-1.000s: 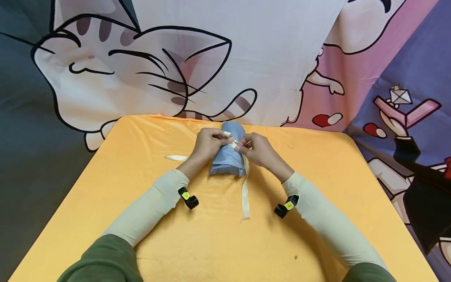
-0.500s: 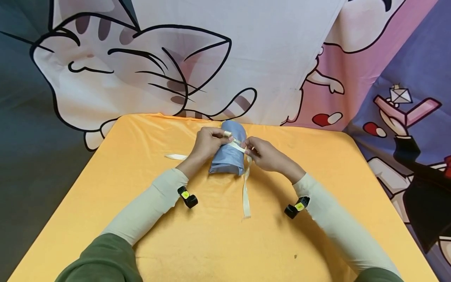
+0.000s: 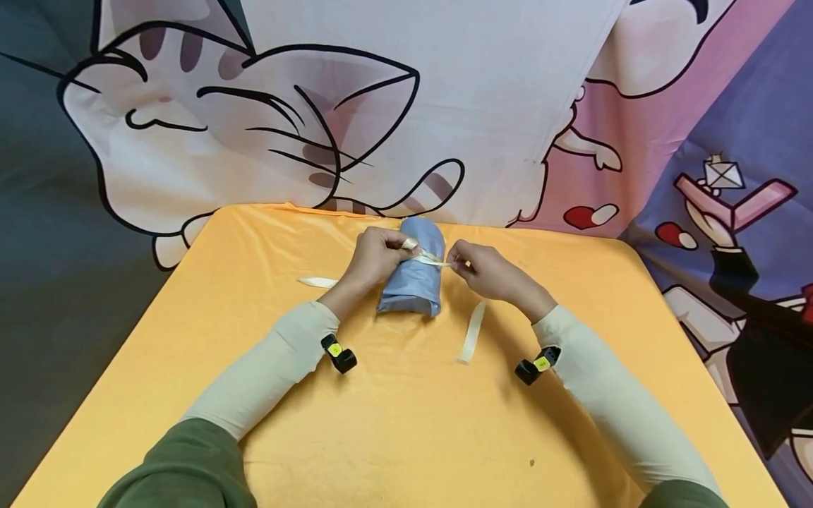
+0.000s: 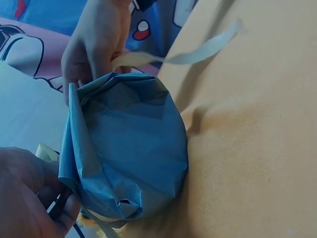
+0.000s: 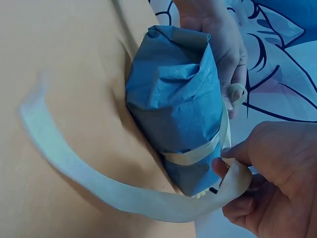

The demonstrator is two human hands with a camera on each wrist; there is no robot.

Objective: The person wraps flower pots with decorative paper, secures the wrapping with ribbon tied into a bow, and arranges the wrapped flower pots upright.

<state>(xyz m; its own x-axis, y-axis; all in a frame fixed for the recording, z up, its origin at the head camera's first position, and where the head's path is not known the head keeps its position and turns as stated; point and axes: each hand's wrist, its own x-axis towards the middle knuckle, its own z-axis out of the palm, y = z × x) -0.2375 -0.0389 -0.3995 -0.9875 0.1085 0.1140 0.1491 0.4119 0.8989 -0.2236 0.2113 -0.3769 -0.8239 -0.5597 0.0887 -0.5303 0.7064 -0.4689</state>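
A blue paper-wrapped bundle (image 3: 411, 291), roughly cylindrical with folded ends, lies on the yellow cloth. A cream ribbon (image 5: 190, 156) goes round it. On the bundle's top left, my left hand (image 3: 375, 257) pinches the ribbon, and a small loop (image 5: 238, 94) stands out by its fingertips. To the right of the bundle, my right hand (image 3: 485, 271) pinches another stretch of the ribbon, drawn out straight from the knot area. One tail (image 3: 472, 335) hangs below the right hand and curves widely in the right wrist view. The other tail (image 3: 317, 282) shows left of my left wrist.
Yellow cloth (image 3: 381, 437) covers the table. Behind it hangs a printed backdrop (image 3: 495, 106) with a cartoon cat, right up to the table's far edge. Wrist cameras on black straps (image 3: 339, 355) sit at both cuffs.
My right hand has moved right, away from the bundle, pulling the ribbon taut across it. The hanging tail has swung right with it. My left hand has stayed nearly in place.
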